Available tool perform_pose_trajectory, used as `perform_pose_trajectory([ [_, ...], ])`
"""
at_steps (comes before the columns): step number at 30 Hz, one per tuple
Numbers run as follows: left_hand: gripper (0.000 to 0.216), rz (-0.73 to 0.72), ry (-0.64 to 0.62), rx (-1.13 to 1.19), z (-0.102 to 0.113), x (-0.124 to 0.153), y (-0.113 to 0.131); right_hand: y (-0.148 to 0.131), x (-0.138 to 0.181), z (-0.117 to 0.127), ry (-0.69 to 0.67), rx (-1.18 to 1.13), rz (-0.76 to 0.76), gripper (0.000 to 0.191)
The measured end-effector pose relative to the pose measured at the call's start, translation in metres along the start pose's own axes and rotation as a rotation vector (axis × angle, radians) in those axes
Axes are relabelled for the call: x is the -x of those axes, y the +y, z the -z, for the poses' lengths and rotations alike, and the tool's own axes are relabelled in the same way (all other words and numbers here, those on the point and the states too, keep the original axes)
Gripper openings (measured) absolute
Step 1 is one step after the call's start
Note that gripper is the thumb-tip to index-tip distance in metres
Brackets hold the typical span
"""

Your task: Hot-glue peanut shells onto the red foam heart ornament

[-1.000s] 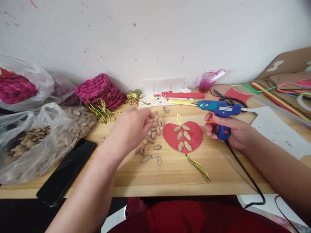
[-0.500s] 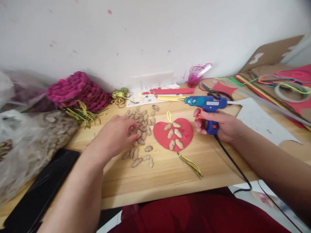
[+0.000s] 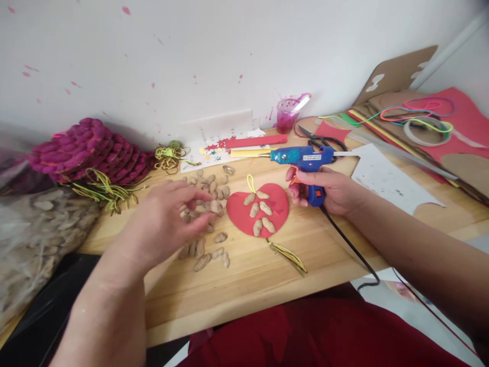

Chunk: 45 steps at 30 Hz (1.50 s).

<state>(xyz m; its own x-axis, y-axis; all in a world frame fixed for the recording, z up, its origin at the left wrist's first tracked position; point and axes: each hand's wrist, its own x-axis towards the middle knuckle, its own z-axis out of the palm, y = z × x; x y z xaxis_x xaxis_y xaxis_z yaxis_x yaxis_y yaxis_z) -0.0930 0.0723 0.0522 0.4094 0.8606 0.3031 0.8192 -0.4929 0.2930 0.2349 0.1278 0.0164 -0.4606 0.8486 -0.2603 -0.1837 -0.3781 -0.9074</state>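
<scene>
My right hand [image 3: 321, 187] is wrapped round the handle of a blue hot glue gun [image 3: 301, 158], its nozzle pointing left and a white glue stick out of its back. Over a loose pile of peanuts [image 3: 212, 191] hovers my left hand [image 3: 171, 219], thumb and fingers apart, with nothing seen between them. Between the hands lies a red heart-shaped cutout [image 3: 239, 214]. Several peanuts [image 3: 266, 208] sit on it in pairs. A yellow loop [image 3: 250, 182] stands at its top, and a yellow-green tassel [image 3: 288, 256] trails from its lower tip.
At the left are magenta peanut pieces [image 3: 87, 153] in a stack, a plastic bag of peanuts [image 3: 49, 234] and a black phone [image 3: 49, 295]. Behind stand scissors [image 3: 324, 140] and a purple-stained cup [image 3: 286, 116]. Cardboard and coloured cords [image 3: 420, 114] lie right; the glue gun's cable [image 3: 351, 250] hangs over the edge.
The view has shifted right, so most things sit farther left. My left hand has lifted slightly from the peanuts and its fingers have spread. The glue gun stays in my right hand.
</scene>
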Motion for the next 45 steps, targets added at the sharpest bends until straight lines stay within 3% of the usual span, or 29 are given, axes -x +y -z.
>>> perform_pose_trajectory([
  [5, 0.011, -0.155, -0.056, 0.041, -0.019, -0.009, 0.027, 0.000, 0.000, 0.001, -0.003, 0.003, 0.003, 0.025],
  [15, 0.020, -0.192, -0.095, -0.061, -0.036, -0.009, 0.022, 0.001, -0.001, 0.000, 0.003, 0.011, 0.004, 0.024],
  [24, 0.024, -0.080, 0.054, -0.057, -0.020, -0.006, 0.009, 0.000, -0.001, 0.000, 0.007, 0.033, 0.017, 0.022],
  [32, 0.017, -0.073, 0.016, 0.104, -0.034, -0.009, 0.026, -0.001, 0.000, 0.002, -0.012, 0.006, -0.002, 0.023],
  [38, 0.014, -0.040, -0.124, 0.104, -0.041, -0.010, 0.030, -0.001, 0.000, -0.001, -0.005, 0.003, -0.006, 0.024],
  [45, 0.014, -0.039, -0.130, 0.096, -0.041, -0.010, 0.030, -0.001, 0.000, -0.002, 0.005, 0.010, -0.007, 0.025],
])
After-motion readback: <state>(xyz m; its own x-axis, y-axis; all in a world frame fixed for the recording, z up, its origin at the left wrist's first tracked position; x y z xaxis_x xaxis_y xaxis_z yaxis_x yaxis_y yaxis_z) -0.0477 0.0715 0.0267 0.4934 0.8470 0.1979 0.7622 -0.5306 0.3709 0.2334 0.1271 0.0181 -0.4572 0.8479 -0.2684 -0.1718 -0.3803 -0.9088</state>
